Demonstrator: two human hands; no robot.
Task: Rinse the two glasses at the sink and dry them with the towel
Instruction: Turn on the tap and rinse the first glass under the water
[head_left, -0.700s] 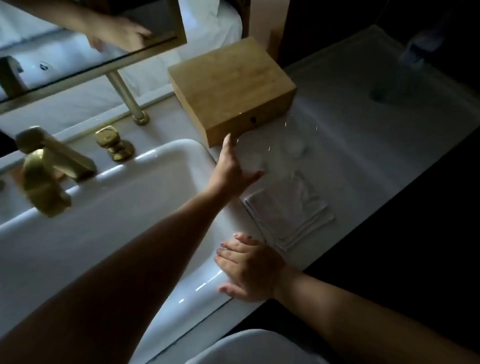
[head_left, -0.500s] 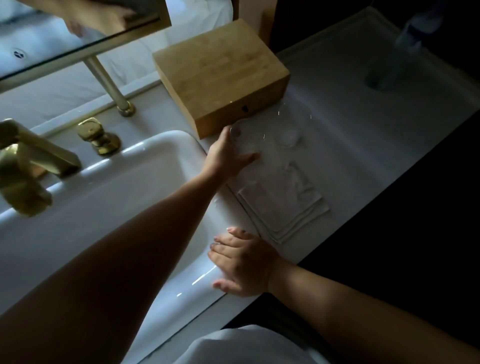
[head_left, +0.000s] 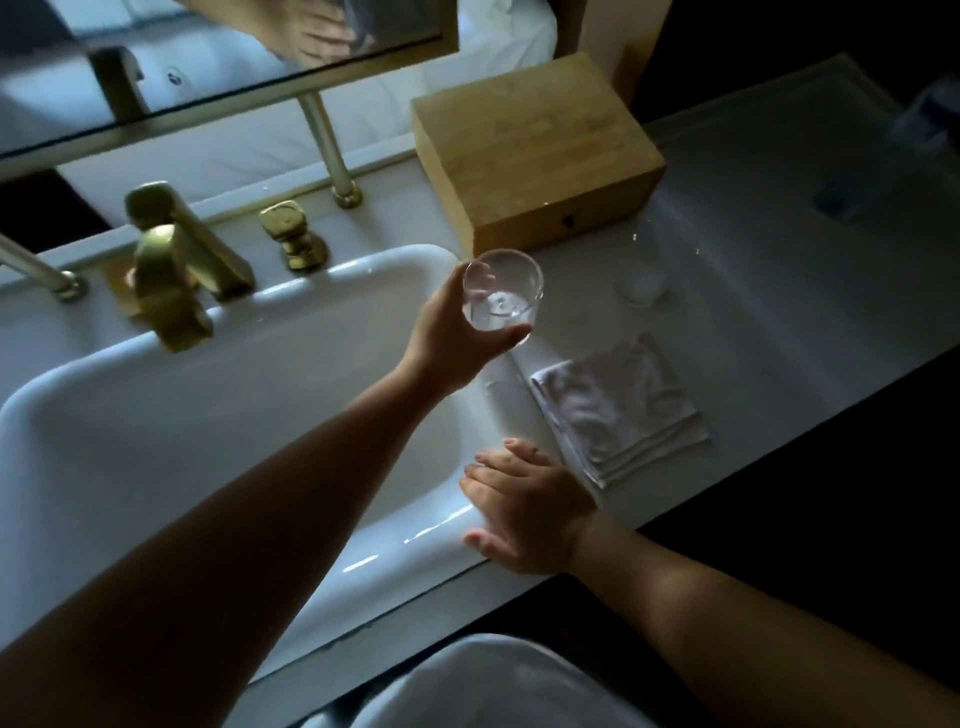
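Glass (head_left: 502, 297) gripped in my left hand (head_left: 451, 340) above sink (head_left: 270, 415) rim. Right hand (head_left: 527, 512) flat, fingers relaxed, on sink edge; towel (head_left: 621, 408) just beside it.

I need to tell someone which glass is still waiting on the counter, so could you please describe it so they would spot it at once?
Start at the wooden box right of the sink. Just in front of the box's right corner, behind the folded towel, a clear glass stands on the counter. Unlike the other glass, held by the left hand, nothing touches it.
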